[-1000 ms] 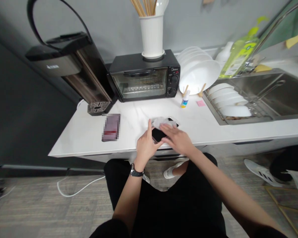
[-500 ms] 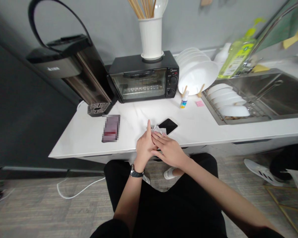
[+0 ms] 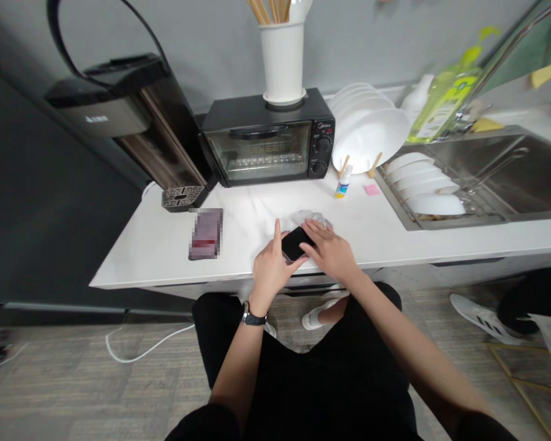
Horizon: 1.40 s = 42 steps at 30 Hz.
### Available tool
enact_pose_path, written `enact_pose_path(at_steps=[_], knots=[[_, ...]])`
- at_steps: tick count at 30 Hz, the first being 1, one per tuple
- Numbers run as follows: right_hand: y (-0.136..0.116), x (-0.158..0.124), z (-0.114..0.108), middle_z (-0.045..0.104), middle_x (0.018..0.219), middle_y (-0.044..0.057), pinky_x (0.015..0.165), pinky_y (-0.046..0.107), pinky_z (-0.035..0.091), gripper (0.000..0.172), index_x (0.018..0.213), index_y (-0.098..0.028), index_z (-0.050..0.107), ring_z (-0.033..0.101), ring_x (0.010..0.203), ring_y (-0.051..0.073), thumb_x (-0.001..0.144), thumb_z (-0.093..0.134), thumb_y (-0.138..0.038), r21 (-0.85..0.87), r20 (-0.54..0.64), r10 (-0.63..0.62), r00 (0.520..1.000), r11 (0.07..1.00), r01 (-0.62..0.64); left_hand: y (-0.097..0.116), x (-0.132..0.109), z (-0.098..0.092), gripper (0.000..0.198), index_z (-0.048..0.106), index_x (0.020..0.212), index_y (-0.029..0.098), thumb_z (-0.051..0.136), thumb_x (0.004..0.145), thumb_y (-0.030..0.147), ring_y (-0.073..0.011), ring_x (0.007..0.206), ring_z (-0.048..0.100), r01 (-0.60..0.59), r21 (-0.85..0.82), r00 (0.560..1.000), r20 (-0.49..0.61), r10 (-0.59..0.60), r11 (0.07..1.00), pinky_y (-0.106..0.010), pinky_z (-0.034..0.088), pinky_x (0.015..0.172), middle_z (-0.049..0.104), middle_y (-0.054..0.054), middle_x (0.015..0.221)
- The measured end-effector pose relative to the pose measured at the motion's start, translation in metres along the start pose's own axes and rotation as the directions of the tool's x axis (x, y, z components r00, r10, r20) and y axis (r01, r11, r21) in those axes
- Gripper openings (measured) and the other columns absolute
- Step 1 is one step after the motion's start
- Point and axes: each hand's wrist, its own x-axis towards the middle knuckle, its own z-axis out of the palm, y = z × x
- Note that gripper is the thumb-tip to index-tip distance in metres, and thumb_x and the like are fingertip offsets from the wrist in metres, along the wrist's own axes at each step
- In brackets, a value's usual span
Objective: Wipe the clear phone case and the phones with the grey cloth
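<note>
A black-screened phone (image 3: 296, 244) lies near the counter's front edge, between my two hands. My left hand (image 3: 270, 263) holds the phone's left side, with the index finger pointing up and the thumb along the lower edge. At the phone's right side, my right hand (image 3: 328, 248) grips the edge with its thumb and fingers. A crumpled pale wrapper or cloth (image 3: 310, 217) sits just behind the right fingers. The small spray bottle (image 3: 343, 182) with a blue and yellow label stands farther back, beside a pink sticky note (image 3: 371, 190).
A toaster oven (image 3: 266, 147) carries a white utensil holder (image 3: 283, 64). A tall dispenser (image 3: 165, 135) and a blurred-out flat item (image 3: 206, 234) are on the left. White plates (image 3: 367, 138) stand right of the oven, near the sink (image 3: 500, 177). Another person's shoe (image 3: 482, 318) shows at right.
The phone has moved left and toward me, into both hands. My right hand has shifted right, away from my left, and the crumpled material now lies behind it. The view has shifted slightly.
</note>
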Motion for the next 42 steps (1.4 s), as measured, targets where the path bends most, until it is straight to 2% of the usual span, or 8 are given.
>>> enact_pose_path(at_steps=[9, 14, 17, 22, 27, 31, 35, 42], knots=[[-0.001, -0.004, 0.003, 0.023, 0.121, -0.002, 0.094, 0.04, 0.018, 0.047, 0.117, -0.024, 0.022, 0.016, 0.112, 0.018, 0.074, 0.025, -0.043, -0.007, -0.034, 0.025, 0.999, 1.0, -0.026, 0.001, -0.001, 0.0, 0.08, -0.007, 0.121, 0.019, 0.04, 0.063, 0.049, -0.0174, 0.089, 0.047, 0.016, 0.042, 1.0, 0.021, -0.017, 0.999, -0.025, 0.038, 0.068, 0.046, -0.005, 0.105], [-0.004, -0.006, 0.003, 0.028, 0.119, -0.005, 0.095, 0.033, 0.02, 0.051, 0.116, -0.027, 0.023, 0.017, 0.111, 0.014, 0.071, 0.03, -0.048, 0.052, 0.092, -0.182, 0.979, 0.983, 0.178, 0.0, -0.002, 0.001, 0.073, -0.004, 0.121, 0.019, 0.039, 0.067, 0.042, -0.0177, 0.073, 0.053, 0.082, 0.108, 0.995, 0.049, -0.087, 0.991, -0.026, 0.038, 0.061, 0.055, -0.005, 0.086], [0.001, -0.003, 0.001, 0.026, 0.12, -0.003, 0.094, 0.04, 0.018, 0.046, 0.117, -0.025, 0.022, 0.018, 0.111, 0.018, 0.074, 0.025, -0.041, 0.007, -0.016, -0.003, 1.0, 1.0, 0.003, 0.0, -0.002, 0.001, 0.078, -0.004, 0.121, 0.02, 0.039, 0.063, 0.049, -0.0174, 0.089, 0.047, 0.001, 0.037, 1.0, 0.007, -0.001, 0.999, -0.024, 0.038, 0.066, 0.046, -0.005, 0.105], [0.003, 0.001, -0.002, 0.027, 0.119, -0.005, 0.094, 0.034, 0.022, 0.052, 0.117, -0.027, 0.022, 0.019, 0.111, 0.016, 0.069, 0.033, -0.048, 0.069, 0.098, -0.193, 0.976, 0.98, 0.187, -0.001, -0.002, 0.0, 0.081, -0.004, 0.121, 0.019, 0.044, 0.061, 0.047, -0.0168, 0.077, 0.052, 0.065, 0.072, 0.996, 0.055, -0.069, 0.995, -0.025, 0.038, 0.063, 0.054, -0.004, 0.091], [0.005, 0.002, -0.005, 0.026, 0.12, -0.003, 0.094, 0.038, 0.02, 0.046, 0.117, -0.025, 0.023, 0.02, 0.11, 0.018, 0.074, 0.027, -0.041, 0.013, 0.019, -0.044, 0.999, 0.999, 0.044, 0.0, -0.002, 0.0, 0.078, -0.004, 0.121, 0.021, 0.04, 0.063, 0.049, -0.017, 0.087, 0.048, 0.001, 0.03, 1.0, -0.005, -0.001, 1.0, -0.024, 0.038, 0.066, 0.047, -0.004, 0.104], [0.005, 0.0, -0.004, 0.03, 0.118, -0.005, 0.094, 0.034, 0.023, 0.05, 0.115, -0.027, 0.027, 0.022, 0.11, 0.015, 0.069, 0.032, -0.048, 0.053, 0.123, -0.247, 0.961, 0.969, 0.242, -0.001, -0.002, 0.002, 0.075, -0.003, 0.121, 0.019, 0.038, 0.065, 0.047, -0.0168, 0.073, 0.052, 0.078, 0.103, 0.996, 0.034, -0.082, 0.992, -0.026, 0.039, 0.06, 0.055, -0.004, 0.088], [0.01, 0.001, -0.003, 0.03, 0.118, -0.002, 0.092, 0.04, 0.023, 0.045, 0.116, -0.023, 0.025, 0.023, 0.109, 0.018, 0.074, 0.027, -0.04, -0.053, -0.01, -0.041, 0.999, 0.998, 0.04, -0.001, -0.002, 0.002, 0.079, -0.004, 0.121, 0.019, 0.037, 0.062, 0.053, -0.0168, 0.089, 0.047, -0.011, 0.045, 1.0, -0.023, 0.012, 0.999, -0.024, 0.039, 0.066, 0.045, -0.004, 0.106], [0.01, -0.01, -0.006, 0.025, 0.121, -0.003, 0.095, 0.034, 0.019, 0.052, 0.118, -0.023, 0.02, 0.018, 0.111, 0.015, 0.072, 0.029, -0.045, -0.038, 0.07, -0.153, 0.986, 0.987, 0.156, -0.001, -0.003, 0.001, 0.082, -0.004, 0.121, 0.018, 0.041, 0.061, 0.052, -0.0174, 0.084, 0.05, 0.034, 0.059, 0.999, 0.003, -0.034, 0.998, -0.024, 0.038, 0.064, 0.049, -0.006, 0.1]])
